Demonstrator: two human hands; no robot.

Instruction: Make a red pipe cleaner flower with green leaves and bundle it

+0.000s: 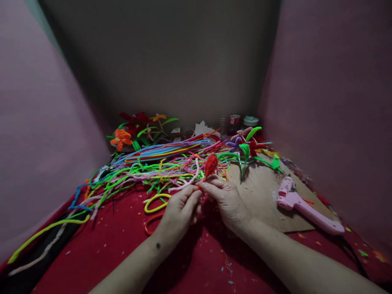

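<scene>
Both my hands meet over the middle of the table, around the lower end of a red pipe-cleaner flower bud [211, 165]. The bud's fuzzy head points up and away from me. My left hand [185, 206] pinches the base between thumb and fingers. From the other side, my right hand [225, 200] also grips it just under the head, its fingertips touching the left ones. The part inside my fingers is hidden. Beside my left hand lie scissors, of which the yellow handle loop [154, 204] and the red handle loop [150, 223] show; the rest is covered.
A heap of coloured pipe cleaners [147, 173] spreads behind and left of my hands. At right, a pink glue gun [306, 208] rests on a cardboard sheet [260, 200]. Finished pipe-cleaner flowers [121, 139] and jars [250, 121] stand at the back. Scraps dot the red cloth [101, 249].
</scene>
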